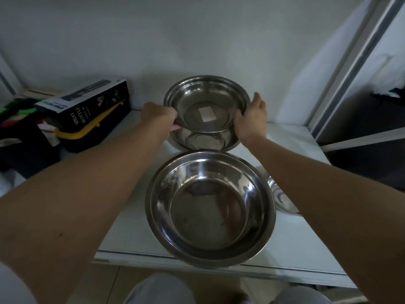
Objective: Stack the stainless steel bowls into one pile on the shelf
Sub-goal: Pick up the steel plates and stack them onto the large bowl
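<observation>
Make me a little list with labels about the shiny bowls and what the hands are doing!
held bowl: bowl with a white sticker, gripped at its rim by the left hand and right hand
under it: far bowl on the shelf
nearest: big bowl, poking over the shelf's front edge
half hidden: small bowl behind the right arm
beside: spray bottle box, on the left

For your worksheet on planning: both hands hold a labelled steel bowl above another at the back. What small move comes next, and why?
Probably lower the labelled bowl straight down into the rear bowl. The left hand and right hand hold its rim tilted just above that bowl, not yet nested.
</observation>
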A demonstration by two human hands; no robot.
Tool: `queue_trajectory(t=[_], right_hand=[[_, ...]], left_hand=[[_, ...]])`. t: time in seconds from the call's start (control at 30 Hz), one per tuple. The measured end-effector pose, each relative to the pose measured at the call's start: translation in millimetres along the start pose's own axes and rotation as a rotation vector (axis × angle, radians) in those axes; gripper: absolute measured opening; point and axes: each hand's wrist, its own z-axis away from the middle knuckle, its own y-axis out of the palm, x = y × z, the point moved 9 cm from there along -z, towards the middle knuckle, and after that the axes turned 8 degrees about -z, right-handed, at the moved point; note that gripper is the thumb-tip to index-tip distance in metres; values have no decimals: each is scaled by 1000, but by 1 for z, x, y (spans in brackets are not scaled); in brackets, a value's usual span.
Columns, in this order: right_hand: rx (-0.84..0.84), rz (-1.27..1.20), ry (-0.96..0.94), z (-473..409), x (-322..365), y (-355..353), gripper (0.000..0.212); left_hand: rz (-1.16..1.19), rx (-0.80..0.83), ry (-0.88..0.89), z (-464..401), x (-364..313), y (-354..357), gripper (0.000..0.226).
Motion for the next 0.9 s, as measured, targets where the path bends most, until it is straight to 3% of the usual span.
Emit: queue_trajectory(t=[0.1, 0.3, 0.4, 0.47, 0.77, 0.9], right_hand=[[94, -101, 253, -1, -29, 16, 47], [183, 45, 321, 2, -57, 36, 38], [226, 94, 348, 4, -70, 44, 39], [241, 119, 344, 3, -74, 47, 40], [266, 186, 288, -7, -73, 52, 42], [251, 104, 371, -9, -80, 52, 33]], left_hand=[[-98, 1, -13, 11, 7, 3, 36], [-312, -21, -55, 14, 32, 1, 31], [-599, -96, 24, 23, 28, -6, 48], [-669, -102, 42, 23, 26, -6, 50], [-478, -28, 138, 9, 33, 8, 41], [-420, -24, 95, 7, 43, 9, 34]])
